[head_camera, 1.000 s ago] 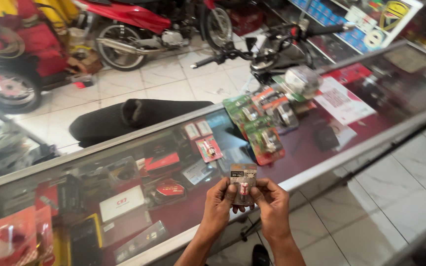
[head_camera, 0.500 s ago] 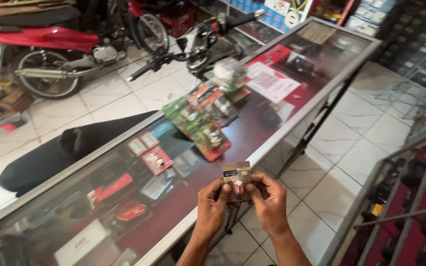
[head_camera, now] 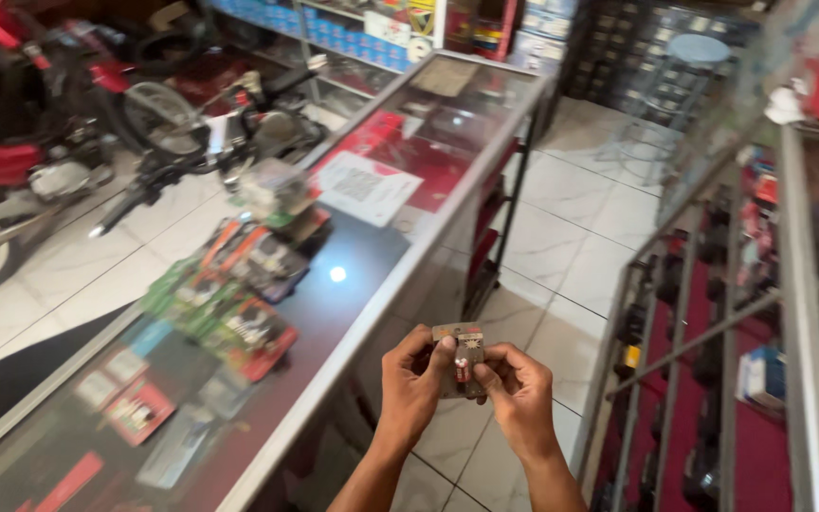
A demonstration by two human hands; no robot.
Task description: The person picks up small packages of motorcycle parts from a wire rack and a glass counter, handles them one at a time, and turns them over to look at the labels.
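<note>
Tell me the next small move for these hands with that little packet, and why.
Probably peel the small carded packet open. Both the left hand and the right hand pinch it between thumbs and fingers, held in the air beside the glass counter, not resting on it.

The small packet (head_camera: 460,360) shows grey card with a red spot. On the glass worktop (head_camera: 400,284), carded packs (head_camera: 229,303) are green, orange and red. Beyond the worktop, a red motorcycle (head_camera: 11,171); the floor tiles (head_camera: 580,218) are white.

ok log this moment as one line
left hand: holds small carded packet | right hand: holds same packet | beside glass counter, above tiled floor
</note>
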